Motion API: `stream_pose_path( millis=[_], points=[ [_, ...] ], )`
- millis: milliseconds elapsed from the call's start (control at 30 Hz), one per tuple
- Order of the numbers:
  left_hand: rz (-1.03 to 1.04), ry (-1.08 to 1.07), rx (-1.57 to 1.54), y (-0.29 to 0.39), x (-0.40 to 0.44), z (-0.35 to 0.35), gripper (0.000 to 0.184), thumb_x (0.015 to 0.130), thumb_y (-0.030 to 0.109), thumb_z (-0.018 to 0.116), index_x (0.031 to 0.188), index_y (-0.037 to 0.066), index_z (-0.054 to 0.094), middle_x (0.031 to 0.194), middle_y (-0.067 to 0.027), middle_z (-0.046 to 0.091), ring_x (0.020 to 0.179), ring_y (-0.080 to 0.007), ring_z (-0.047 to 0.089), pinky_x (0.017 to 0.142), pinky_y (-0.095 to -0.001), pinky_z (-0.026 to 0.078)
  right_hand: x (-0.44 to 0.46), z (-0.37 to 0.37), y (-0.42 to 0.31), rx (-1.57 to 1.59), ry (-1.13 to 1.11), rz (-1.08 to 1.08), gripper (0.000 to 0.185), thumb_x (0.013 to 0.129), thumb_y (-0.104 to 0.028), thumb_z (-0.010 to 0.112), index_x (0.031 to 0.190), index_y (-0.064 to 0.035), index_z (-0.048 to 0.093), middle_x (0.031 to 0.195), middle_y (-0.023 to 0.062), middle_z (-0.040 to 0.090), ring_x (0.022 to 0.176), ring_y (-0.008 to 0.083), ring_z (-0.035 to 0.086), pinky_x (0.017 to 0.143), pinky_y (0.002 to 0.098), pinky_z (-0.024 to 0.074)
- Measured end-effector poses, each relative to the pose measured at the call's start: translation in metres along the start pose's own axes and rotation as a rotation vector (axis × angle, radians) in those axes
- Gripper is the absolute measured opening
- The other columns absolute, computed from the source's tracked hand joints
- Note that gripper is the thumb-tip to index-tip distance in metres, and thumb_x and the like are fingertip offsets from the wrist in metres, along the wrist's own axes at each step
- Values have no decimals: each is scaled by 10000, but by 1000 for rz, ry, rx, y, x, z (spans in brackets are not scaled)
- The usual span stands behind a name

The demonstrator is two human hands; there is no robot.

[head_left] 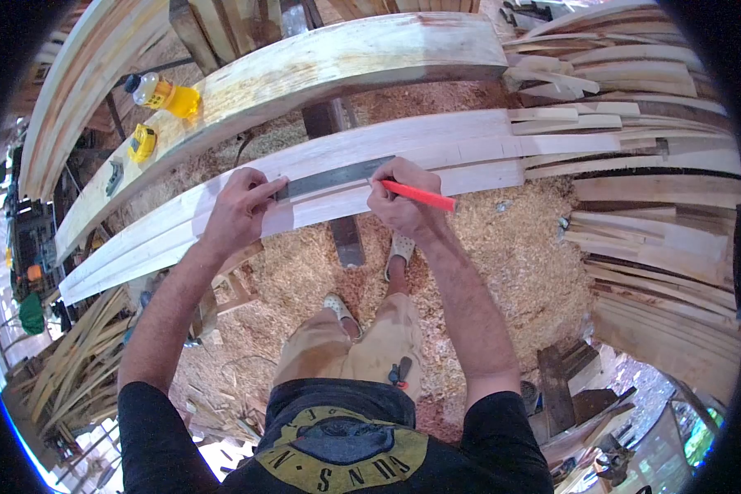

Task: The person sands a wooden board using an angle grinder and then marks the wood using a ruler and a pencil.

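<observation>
A pale wooden board [457,148] lies crosswise in front of me, with a dark flat metal ruler [329,177] on its top face. My left hand [243,206] is closed at the ruler's left end, fingers bent and one finger stretched along it. In my right hand [405,198] is a red carpenter's pencil [420,195], its body pointing right. The pencil's tip is hidden by the fingers, which are at the ruler's right end. Faint lines cross the board to the right of this hand.
A thick beam [346,62] lies beyond the board, bearing a bottle of yellow liquid [169,95], a yellow tape measure [142,143] and a small metal tool [114,177]. Stacked planks [650,239] stand at the right. Sawdust [502,255] covers the floor around my feet.
</observation>
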State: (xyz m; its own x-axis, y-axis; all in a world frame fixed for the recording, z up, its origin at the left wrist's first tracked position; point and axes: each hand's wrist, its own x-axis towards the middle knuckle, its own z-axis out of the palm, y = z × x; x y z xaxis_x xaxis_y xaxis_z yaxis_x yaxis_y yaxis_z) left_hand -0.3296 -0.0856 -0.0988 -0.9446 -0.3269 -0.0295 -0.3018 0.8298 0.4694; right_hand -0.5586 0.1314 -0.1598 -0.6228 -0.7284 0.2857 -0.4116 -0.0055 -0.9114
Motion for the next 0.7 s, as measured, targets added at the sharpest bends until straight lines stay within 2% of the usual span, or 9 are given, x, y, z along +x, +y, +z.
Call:
stream_pose_path(
  millis=[267, 467, 700],
  points=[
    [-16, -12, 6, 1, -1, -1, 526, 821, -47, 756, 1309, 150, 742, 1111, -139, 610, 1035, -318, 630, 891, -405, 541, 0, -3, -2, 39, -31, 55, 103, 801, -27, 728, 869, -52, 654, 764, 108, 689, 656, 223, 690, 599, 344, 551],
    [-8, -6, 3, -4, -2, 1, 518, 824, -46, 749, 1302, 155, 744, 1109, -134, 618, 1038, -315, 632, 886, -408, 548, -2, -4, 1, 72, -40, 172, 75, 817, -38, 719, 875, -42, 671, 767, 93, 696, 656, 168, 677, 595, 325, 543],
    [2, 10, 8, -2, -2, 1, 497, 816, -38, 748, 1276, 151, 748, 1074, -127, 632, 1019, -316, 631, 905, -429, 540, 0, 10, -14, 75, -14, 60, 101, 812, -23, 734, 899, -35, 686, 789, 99, 703, 672, 163, 689, 611, 308, 556]
  ],
)
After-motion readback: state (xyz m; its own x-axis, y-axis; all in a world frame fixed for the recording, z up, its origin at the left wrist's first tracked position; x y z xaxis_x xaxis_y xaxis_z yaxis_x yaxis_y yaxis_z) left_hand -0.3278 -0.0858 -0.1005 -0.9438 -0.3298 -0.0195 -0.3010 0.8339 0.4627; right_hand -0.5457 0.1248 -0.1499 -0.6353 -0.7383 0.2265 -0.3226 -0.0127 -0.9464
